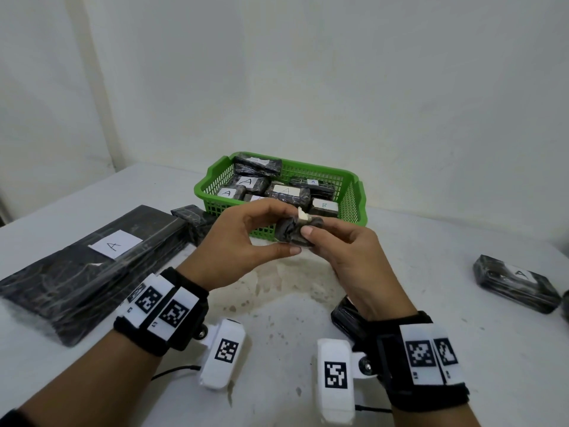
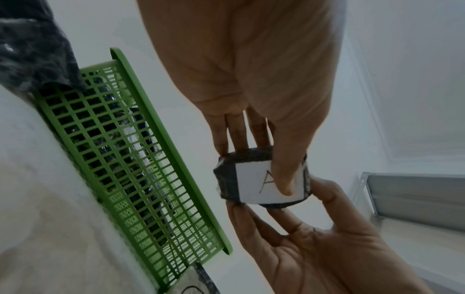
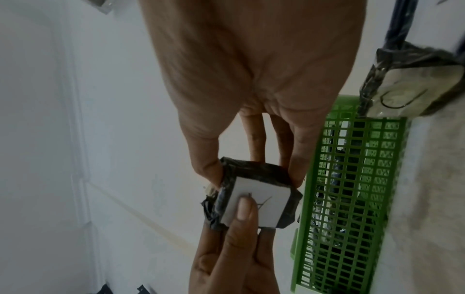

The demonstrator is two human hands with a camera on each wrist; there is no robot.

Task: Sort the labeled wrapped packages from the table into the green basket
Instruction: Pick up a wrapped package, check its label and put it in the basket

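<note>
A small black wrapped package (image 1: 292, 231) with a white label marked A (image 2: 261, 182) is held in the air just in front of the green basket (image 1: 354, 192). My left hand (image 1: 246, 238) pinches it with thumb on the label and fingers behind. My right hand (image 1: 335, 241) pinches the same package (image 3: 259, 201) from the other side. The basket (image 2: 141, 159) (image 3: 352, 199) holds several black packages labelled A and one labelled B (image 1: 324, 205).
A large flat black package labelled A (image 1: 92, 266) lies at the left, with a smaller black package (image 1: 192, 215) behind it by the basket. Another A package (image 1: 517, 283) lies at the right. A dark package (image 1: 345, 315) sits under my right wrist. White wall behind.
</note>
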